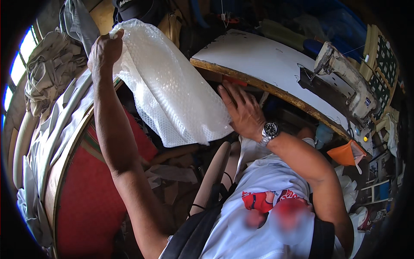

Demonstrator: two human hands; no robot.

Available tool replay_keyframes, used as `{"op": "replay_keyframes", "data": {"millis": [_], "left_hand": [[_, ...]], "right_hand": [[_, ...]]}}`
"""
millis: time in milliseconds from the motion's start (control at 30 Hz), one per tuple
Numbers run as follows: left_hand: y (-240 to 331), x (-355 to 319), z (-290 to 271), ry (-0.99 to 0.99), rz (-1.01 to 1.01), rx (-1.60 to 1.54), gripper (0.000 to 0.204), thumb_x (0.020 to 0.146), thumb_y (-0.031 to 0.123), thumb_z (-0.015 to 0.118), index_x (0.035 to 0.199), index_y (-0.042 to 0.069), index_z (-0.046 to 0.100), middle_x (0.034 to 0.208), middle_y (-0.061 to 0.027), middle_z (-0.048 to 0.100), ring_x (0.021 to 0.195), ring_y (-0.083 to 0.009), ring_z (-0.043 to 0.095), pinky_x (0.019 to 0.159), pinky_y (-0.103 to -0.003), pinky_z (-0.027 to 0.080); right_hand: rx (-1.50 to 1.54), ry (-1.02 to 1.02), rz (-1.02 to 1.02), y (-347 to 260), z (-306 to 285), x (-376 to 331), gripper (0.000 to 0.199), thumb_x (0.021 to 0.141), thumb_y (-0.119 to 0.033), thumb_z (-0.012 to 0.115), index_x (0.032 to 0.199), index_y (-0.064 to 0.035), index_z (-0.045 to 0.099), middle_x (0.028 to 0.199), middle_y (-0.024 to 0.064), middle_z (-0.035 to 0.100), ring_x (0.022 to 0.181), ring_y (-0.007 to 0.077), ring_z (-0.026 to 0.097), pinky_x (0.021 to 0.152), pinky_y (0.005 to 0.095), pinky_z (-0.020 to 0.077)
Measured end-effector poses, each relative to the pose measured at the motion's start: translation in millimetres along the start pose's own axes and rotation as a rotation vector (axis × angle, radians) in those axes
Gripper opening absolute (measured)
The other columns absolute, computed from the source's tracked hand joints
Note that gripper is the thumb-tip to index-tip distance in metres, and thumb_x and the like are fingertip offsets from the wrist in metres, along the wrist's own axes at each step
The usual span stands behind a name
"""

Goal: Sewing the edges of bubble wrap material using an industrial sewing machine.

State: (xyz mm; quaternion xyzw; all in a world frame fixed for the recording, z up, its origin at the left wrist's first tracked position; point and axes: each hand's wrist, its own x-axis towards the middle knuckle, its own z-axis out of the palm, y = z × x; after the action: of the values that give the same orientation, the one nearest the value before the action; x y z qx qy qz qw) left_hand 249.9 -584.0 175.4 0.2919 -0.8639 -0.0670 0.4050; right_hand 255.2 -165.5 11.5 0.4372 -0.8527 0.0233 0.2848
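A sheet of clear bubble wrap (172, 82) hangs in front of me, creased lengthwise and shiny. My left hand (105, 51) is raised, closed around its upper left corner. My right hand (242, 110) lies by the lower right edge of the sheet, fingers stretched out and a watch (270, 129) on the wrist. Whether its near side touches the wrap I cannot tell. Just beyond those fingers runs the wooden edge of a white sewing table (246, 52).
A worn sewing machine (345, 82) stands at the table's right end. Grey cloth (54, 69) is heaped at the left, above a curved red panel (90, 194). An orange pouch (346, 153) hangs below the table's right end. Dark clutter fills the space under the wrap.
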Motion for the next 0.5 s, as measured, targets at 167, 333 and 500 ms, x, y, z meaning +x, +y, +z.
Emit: {"op": "replay_keyframes", "data": {"millis": [167,333,500], "left_hand": [[-69,1,13,-0.164,0.469,-0.163,0.061,0.082,0.033,0.08,0.135,0.008,0.063,0.128,-0.0219,0.068,0.118,-0.0381,0.065,0.101,-0.043,0.051],[-106,-53,17,-0.473,-0.064,0.605,0.079,0.084,0.003,0.064,0.157,0.023,0.04,0.162,-0.0049,0.041,0.149,-0.0366,0.034,0.117,-0.062,0.031],[-8,-99,-67,0.038,0.474,-0.407,0.049,0.091,0.007,0.067,0.14,0.012,0.059,0.145,-0.0125,0.057,0.135,-0.0327,0.053,0.111,-0.048,0.044]], "right_hand": [[0.631,0.312,0.081,98,-23,79,0.024,0.091,-0.016,0.069,0.114,-0.0085,0.072,0.103,0.018,0.074,0.093,0.0341,0.073,0.079,0.0427,0.059],[0.257,0.466,0.102,215,-71,108,0.03,0.087,-0.006,0.072,0.117,-0.0094,0.071,0.108,0.0136,0.075,0.096,0.0308,0.074,0.081,0.04,0.0586],[0.16,0.327,0.031,226,-112,139,0.025,0.096,-0.013,0.064,0.118,-0.0033,0.069,0.109,0.0162,0.075,0.102,0.0282,0.073,0.088,0.0368,0.0565]]}}
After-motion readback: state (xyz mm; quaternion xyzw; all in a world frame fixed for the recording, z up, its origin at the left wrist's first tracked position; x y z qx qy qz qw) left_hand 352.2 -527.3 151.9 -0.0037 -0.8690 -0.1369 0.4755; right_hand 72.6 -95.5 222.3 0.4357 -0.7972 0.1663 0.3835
